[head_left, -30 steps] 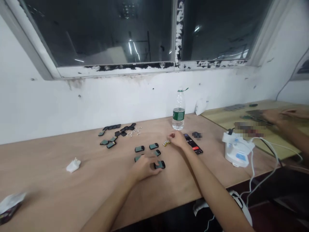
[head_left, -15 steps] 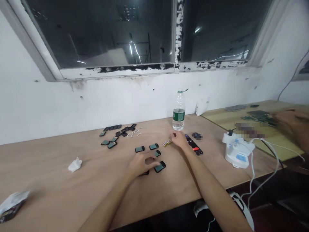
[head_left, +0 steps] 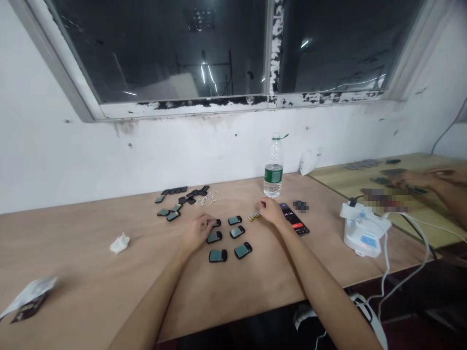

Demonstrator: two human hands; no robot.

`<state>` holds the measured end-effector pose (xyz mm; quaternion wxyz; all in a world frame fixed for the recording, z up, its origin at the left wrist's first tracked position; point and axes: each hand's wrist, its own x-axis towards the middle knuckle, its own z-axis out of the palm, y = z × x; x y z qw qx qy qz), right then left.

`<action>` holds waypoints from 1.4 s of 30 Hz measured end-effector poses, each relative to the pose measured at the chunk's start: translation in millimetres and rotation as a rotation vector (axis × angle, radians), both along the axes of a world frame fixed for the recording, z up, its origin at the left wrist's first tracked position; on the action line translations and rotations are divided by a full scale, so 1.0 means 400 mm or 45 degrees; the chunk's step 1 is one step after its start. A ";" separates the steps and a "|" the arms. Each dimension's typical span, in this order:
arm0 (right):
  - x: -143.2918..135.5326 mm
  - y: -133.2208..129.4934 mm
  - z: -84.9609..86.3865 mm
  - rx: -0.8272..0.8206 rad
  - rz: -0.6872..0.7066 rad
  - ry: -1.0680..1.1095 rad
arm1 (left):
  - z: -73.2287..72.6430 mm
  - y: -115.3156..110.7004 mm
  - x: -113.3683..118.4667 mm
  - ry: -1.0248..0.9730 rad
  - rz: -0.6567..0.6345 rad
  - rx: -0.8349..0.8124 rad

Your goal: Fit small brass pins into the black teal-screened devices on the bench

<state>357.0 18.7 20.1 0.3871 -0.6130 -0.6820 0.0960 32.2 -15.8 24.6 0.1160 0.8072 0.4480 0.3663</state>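
- Six small dark cases (head_left: 237, 232) with grey-green faces are lying on the table (head_left: 153, 287) in two columns of three.
- My left hand (head_left: 198, 230) is resting at the upper-left case (head_left: 218, 222), fingers bent over its left part; only its right end is showing, so I cannot tell whether I'm pinching it or merely touching it.
- I'm judging a light hold by the edges best here, since the middle-left case (head_left: 214, 237) is lying just beside my fingers and a low hand could nudge it askew.
- My right hand (head_left: 269, 209) is sitting curled beside a short row of white-and-yellow cylinders (head_left: 253, 216); I cannot tell whether its fingertips are gripping one.
- Those cylinders are looking ready to roll, so I'm favouring contact from straight above over any sideways sweep.
- The phone (head_left: 296, 222) is lying just beside my right wrist, so I'm minding that side too.
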 end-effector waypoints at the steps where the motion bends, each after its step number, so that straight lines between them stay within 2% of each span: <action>1: -0.003 0.000 -0.003 0.022 0.037 0.009 | -0.008 0.008 -0.006 0.000 -0.021 0.001; 3: -0.010 -0.002 -0.009 0.058 0.168 0.023 | -0.023 0.023 -0.015 -0.008 -0.063 0.001; 6: -0.022 -0.014 -0.017 0.094 0.468 -0.016 | -0.036 0.036 -0.025 0.011 -0.092 -0.008; 8: -0.028 -0.023 -0.021 0.086 0.568 -0.052 | -0.039 0.038 -0.030 0.039 -0.100 -0.017; 11: -0.029 -0.029 -0.024 0.026 0.583 -0.081 | -0.037 0.033 -0.032 0.044 -0.095 -0.038; 17: -0.019 -0.019 -0.034 -0.054 0.643 -0.165 | -0.028 0.022 -0.034 -0.182 -0.020 -0.004; 22: -0.018 -0.020 -0.033 -0.077 0.623 -0.219 | -0.031 0.031 -0.041 -0.095 0.028 0.128; 26: -0.016 -0.025 -0.029 -0.084 0.616 -0.242 | -0.040 0.035 -0.045 -0.030 0.062 0.148; 31: -0.013 -0.030 -0.029 -0.098 0.580 -0.226 | -0.058 0.037 -0.044 -0.047 -0.025 0.032; 35: -0.011 -0.031 -0.028 -0.105 0.547 -0.234 | -0.071 0.044 -0.042 0.000 -0.022 -0.096; 42: -0.012 -0.034 -0.018 -0.117 0.578 -0.199 | -0.073 0.051 -0.048 0.034 -0.034 -0.173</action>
